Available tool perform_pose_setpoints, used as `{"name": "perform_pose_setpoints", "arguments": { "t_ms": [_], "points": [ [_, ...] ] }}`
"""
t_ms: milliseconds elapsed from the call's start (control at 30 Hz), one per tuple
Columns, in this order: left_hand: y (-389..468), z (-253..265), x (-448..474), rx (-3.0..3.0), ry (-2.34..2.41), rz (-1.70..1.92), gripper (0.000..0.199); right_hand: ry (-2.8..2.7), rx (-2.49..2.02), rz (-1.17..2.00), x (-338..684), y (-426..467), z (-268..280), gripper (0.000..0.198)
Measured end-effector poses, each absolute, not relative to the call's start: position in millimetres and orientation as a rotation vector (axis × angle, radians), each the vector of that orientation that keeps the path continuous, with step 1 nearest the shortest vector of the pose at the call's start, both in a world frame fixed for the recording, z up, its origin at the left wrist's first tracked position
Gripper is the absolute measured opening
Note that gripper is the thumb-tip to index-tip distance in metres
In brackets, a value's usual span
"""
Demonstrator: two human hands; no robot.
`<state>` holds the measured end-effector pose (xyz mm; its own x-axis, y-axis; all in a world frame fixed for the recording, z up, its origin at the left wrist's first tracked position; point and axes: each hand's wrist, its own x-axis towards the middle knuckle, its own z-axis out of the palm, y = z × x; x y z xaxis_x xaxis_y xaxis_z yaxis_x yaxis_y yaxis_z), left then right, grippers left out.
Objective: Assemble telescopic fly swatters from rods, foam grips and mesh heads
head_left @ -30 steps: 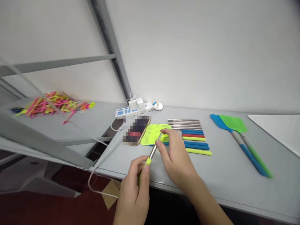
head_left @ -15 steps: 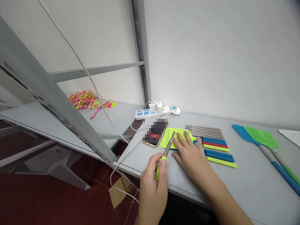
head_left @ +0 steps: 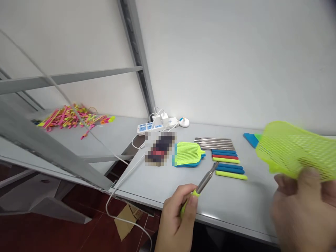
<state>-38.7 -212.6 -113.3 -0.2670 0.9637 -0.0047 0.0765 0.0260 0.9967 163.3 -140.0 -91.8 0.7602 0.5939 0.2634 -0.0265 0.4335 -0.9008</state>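
My left hand (head_left: pixel 178 217) is closed round the yellow-green grip of a telescopic metal rod (head_left: pixel 206 180), its bare end pointing up and right. On the right, my right hand (head_left: pixel 304 206), smeared by motion, pinches a yellow-green fly swatter head (head_left: pixel 288 147) above the table. A stack of perforated swatter heads (head_left: pixel 188 154), yellow-green over blue, lies near the middle. Beside it are several metal rods (head_left: pixel 215 143) in a row. In front of those lie blue, red and yellow-green handle sleeves (head_left: pixel 228 168).
A pixelated phone (head_left: pixel 160 148) lies left of the stack. Behind it is a white power strip (head_left: pixel 157 126) with chargers and cables. A grey metal post (head_left: pixel 141 70) stands at the back. Pink and yellow small pieces (head_left: pixel 70 117) are heaped on the left shelf.
My right hand has lifted a yellow-green swatter head off the stack and carried it right. My left hand still holds the rod, now tilted further right. The view has shifted right.
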Motion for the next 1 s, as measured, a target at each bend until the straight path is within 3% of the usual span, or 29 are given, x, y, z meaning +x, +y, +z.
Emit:
{"name": "perform_pose_setpoints", "arguments": {
  "t_ms": [67,133,367,767,1000],
  "points": [
    [-210,-114,-30,1.179,1.446,1.239,0.042,-0.383,-0.935,0.684,182,-146,-91,0.005],
    [-206,-113,-21,1.232,1.414,1.128,0.040,-0.290,-0.822,0.866,192,-151,-90,0.018],
    [-181,-107,8,1.617,1.211,0.908,0.028,-0.524,-0.747,1.134,195,-160,-95,0.020],
    [-163,-119,17,1.843,1.193,0.703,0.034,-0.839,-0.757,1.271,241,-160,-122,0.038],
    [-165,-119,17,1.835,1.231,0.726,0.034,-0.781,-0.758,1.253,236,-162,-124,0.028]
  ]
}}
